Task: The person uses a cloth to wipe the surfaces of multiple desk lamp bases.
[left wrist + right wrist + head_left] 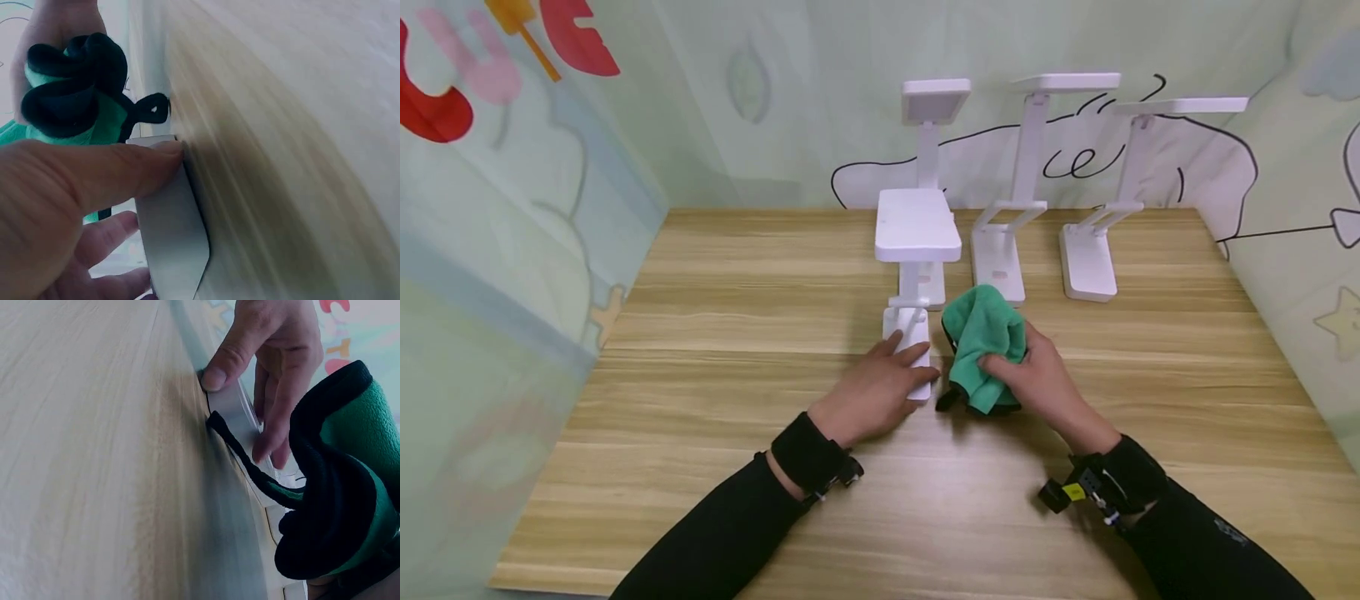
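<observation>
A white folding desk lamp point(917, 225) stands upright at mid-table, its lamp head tilted toward me. My left hand point(872, 392) holds its base point(172, 231), thumb laid along the near end and the other fingers spread over the top. Just right of that base, my right hand point(1048, 375) grips a bunched green cloth point(981, 333) with black edging, thumb on top of the folds. The cloth's black loop point(250, 465) hangs down near the lamp base in the right wrist view.
Three more white desk lamps stand along the back: one point(928, 158) directly behind the held lamp, another point(1028, 167) right of it, and a third point(1090, 267) farther right. A printed curtain point(775, 100) borders the wood-grain table point(730, 333) behind and at both sides.
</observation>
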`<state>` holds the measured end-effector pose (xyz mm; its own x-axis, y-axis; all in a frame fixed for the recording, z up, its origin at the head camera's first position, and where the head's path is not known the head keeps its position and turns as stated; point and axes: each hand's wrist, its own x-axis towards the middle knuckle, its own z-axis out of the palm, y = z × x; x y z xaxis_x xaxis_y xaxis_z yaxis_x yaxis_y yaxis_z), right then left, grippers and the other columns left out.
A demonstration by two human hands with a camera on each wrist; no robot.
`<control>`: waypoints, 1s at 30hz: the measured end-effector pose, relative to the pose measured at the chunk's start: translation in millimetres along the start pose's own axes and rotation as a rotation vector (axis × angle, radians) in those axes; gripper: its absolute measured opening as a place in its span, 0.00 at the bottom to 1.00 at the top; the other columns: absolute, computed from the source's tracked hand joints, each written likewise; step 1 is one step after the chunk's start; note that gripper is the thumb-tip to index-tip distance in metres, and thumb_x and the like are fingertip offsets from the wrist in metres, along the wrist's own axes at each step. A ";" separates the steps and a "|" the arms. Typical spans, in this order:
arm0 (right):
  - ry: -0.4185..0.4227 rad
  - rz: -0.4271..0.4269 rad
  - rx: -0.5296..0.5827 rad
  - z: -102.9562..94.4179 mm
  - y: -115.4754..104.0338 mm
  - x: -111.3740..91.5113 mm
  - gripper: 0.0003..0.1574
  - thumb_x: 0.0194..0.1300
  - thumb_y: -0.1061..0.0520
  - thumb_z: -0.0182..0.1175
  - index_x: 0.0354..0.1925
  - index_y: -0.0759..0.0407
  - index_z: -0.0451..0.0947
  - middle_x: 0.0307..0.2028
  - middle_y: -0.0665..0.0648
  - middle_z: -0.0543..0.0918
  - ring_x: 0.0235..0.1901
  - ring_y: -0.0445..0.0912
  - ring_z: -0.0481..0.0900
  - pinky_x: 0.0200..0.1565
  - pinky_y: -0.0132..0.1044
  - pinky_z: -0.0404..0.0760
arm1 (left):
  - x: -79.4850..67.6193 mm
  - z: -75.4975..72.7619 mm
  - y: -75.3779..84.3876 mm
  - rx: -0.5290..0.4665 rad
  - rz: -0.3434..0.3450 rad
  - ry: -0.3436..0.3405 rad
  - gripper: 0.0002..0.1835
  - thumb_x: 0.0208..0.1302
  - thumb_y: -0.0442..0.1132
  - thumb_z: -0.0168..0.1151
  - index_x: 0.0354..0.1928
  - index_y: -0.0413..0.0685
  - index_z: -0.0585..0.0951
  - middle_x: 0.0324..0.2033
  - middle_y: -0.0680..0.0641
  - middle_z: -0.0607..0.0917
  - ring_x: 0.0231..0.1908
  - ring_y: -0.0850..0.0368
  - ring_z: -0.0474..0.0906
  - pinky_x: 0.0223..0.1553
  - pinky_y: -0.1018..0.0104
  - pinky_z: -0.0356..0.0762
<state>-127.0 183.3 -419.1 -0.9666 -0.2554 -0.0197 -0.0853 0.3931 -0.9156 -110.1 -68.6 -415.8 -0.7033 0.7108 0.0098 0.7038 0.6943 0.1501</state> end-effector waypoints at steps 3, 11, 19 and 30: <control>-0.009 0.001 -0.018 -0.6 1.4 1.4 0.31 0.65 0.53 0.61 0.62 0.61 0.66 0.48 0.63 0.78 0.44 0.51 0.77 0.43 0.39 0.80 | -6.1 -0.4 -3.9 -0.021 -0.027 -0.010 0.23 0.65 0.46 0.62 0.61 0.55 0.76 0.67 0.41 0.70 0.67 0.36 0.58 0.68 0.44 0.58; -0.016 0.010 -0.027 0.2 4.4 3.6 0.32 0.64 0.53 0.62 0.63 0.61 0.66 0.47 0.63 0.79 0.43 0.50 0.78 0.43 0.39 0.81 | -20.4 -10.1 -16.8 -0.081 -0.120 -0.051 0.21 0.61 0.43 0.65 0.57 0.54 0.80 0.67 0.42 0.70 0.66 0.32 0.58 0.67 0.45 0.60; -0.026 0.015 -0.043 1.8 4.5 5.4 0.35 0.64 0.52 0.62 0.65 0.61 0.64 0.47 0.63 0.79 0.43 0.50 0.77 0.43 0.40 0.79 | -25.0 -11.8 -30.6 -0.093 -0.174 -0.053 0.21 0.60 0.41 0.67 0.57 0.54 0.81 0.68 0.43 0.70 0.67 0.32 0.58 0.66 0.45 0.61; -0.043 0.017 -0.079 5.0 9.6 10.9 0.37 0.64 0.51 0.62 0.66 0.60 0.63 0.47 0.63 0.79 0.44 0.50 0.76 0.45 0.43 0.78 | -29.9 -11.6 -36.7 -0.084 -0.266 0.007 0.34 0.60 0.43 0.67 0.67 0.41 0.68 0.66 0.37 0.70 0.67 0.38 0.60 0.68 0.52 0.60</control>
<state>-137.1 179.9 -430.1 -0.9571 -0.2849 -0.0532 -0.0897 0.4657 -0.8804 -116.0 -116.6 -410.1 -0.8630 0.5040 -0.0337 0.4841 0.8443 0.2296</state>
